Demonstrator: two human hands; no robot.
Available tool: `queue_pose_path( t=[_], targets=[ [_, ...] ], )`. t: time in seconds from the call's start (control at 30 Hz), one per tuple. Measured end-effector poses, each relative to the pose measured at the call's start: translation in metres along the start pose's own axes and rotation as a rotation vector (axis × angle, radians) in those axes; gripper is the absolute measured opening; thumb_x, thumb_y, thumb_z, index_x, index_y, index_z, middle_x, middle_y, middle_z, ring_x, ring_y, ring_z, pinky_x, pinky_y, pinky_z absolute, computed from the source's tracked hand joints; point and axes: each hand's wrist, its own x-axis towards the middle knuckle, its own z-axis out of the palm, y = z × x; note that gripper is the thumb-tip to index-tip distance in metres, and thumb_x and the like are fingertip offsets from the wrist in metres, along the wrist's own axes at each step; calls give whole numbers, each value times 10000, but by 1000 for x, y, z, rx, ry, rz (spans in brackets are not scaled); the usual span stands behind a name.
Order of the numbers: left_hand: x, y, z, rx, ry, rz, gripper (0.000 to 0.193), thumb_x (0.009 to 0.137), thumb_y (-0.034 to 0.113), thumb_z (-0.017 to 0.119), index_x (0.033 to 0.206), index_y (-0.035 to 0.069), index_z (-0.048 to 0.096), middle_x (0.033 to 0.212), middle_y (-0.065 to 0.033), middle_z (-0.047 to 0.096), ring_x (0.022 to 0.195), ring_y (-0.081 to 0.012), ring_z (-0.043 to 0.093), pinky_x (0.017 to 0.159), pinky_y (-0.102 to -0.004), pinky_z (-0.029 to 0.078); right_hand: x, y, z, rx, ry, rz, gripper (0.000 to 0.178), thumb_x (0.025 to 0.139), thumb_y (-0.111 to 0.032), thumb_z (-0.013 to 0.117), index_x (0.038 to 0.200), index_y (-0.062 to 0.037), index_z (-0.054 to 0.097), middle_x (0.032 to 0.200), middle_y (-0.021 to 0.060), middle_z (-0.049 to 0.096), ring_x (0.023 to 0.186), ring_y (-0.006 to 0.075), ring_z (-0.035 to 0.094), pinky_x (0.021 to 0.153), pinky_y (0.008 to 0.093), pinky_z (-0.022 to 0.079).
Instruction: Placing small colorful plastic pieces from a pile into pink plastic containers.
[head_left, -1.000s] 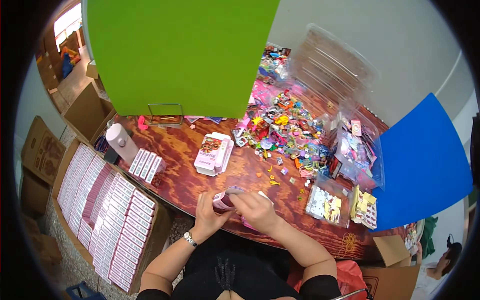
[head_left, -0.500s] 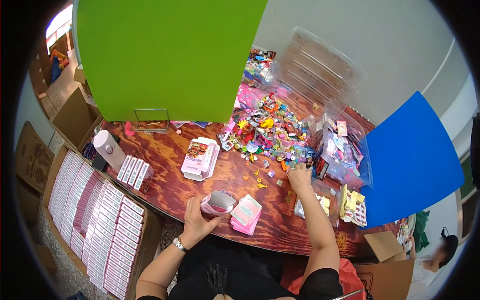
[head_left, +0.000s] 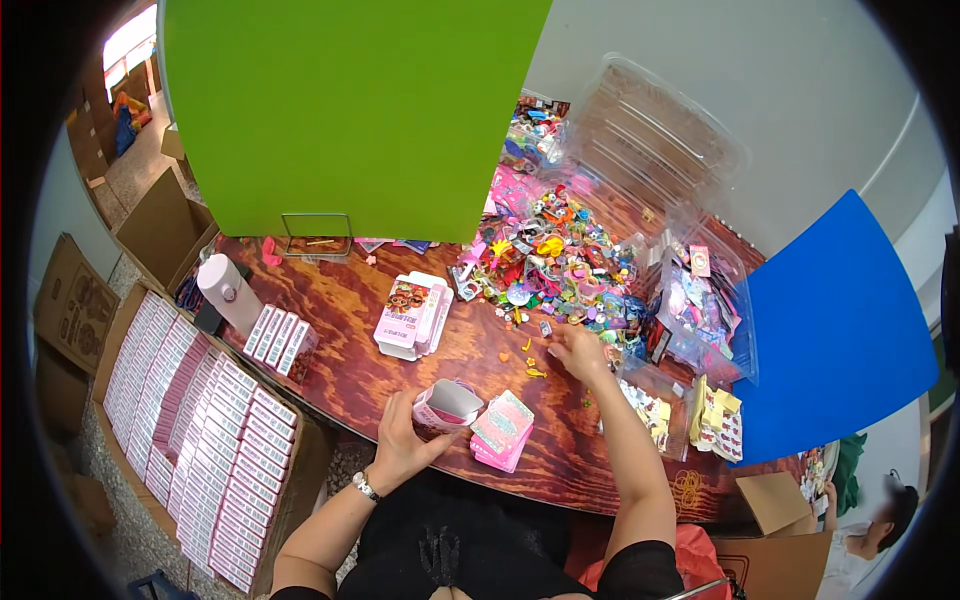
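My left hand (head_left: 405,438) is wrapped round a small pink carton (head_left: 449,406), upright on the table with its top open. Beside it lies a stack of pink and mint-green cards (head_left: 503,430). My right hand (head_left: 581,352) is low over the table at the near edge of a heap of small colourful trinkets (head_left: 560,260). Its fingertips are drawn together at the tabletop; whatever is under them is hidden. Tiny yellow trinkets (head_left: 536,373) lie just left of that hand.
Flat pink cartons (head_left: 413,318) are stacked behind my left hand. A clear bin of small packets (head_left: 700,310) and yellow-white packets (head_left: 717,420) stand at right. A pink bottle (head_left: 229,292) stands left, above a large box of cartons (head_left: 215,440). Green (head_left: 340,120) and blue (head_left: 840,340) panels flank the table.
My right hand has moved left and slightly nearer, from the trinket heap's right edge to the loose small pieces. My left hand still holds the carton. The whole view has shifted slightly.
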Motion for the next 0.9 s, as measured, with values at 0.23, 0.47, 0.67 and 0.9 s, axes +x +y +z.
queue_pose_path(
  t=[0.23,0.47,0.67,0.9],
  targets=[
    [-2,0,-3,-12,-23,-69,723,682,246,921,1256,0,555,1132,-164,616,1049,-321,636,894,-405,516,-6,-11,5,-260,-117,1,367,800,-232,783,1100,-57,665,1006,177,690,984,378,667,835,483,541],
    [3,-7,5,-64,-36,-108,783,661,324,929,1252,0,529,1109,-191,608,1062,-379,605,898,-461,498,10,-32,-68,-335,-329,-78,379,790,-278,747,1103,-69,694,1117,146,706,1018,349,679,864,468,557],
    [5,-17,11,-46,-67,-171,786,669,338,926,1243,-15,523,1115,-194,623,1066,-350,630,906,-442,511,20,-96,-132,185,-475,-205,311,853,-254,751,1099,-64,734,802,36,689,688,90,618,600,284,479],
    [9,-22,10,-43,-52,-128,810,690,331,915,1294,-25,511,1144,-199,642,1078,-329,650,936,-424,514,11,-162,-140,659,-592,-108,258,906,-187,716,1108,-25,718,802,-1,646,708,60,587,615,270,483]
  ],
)
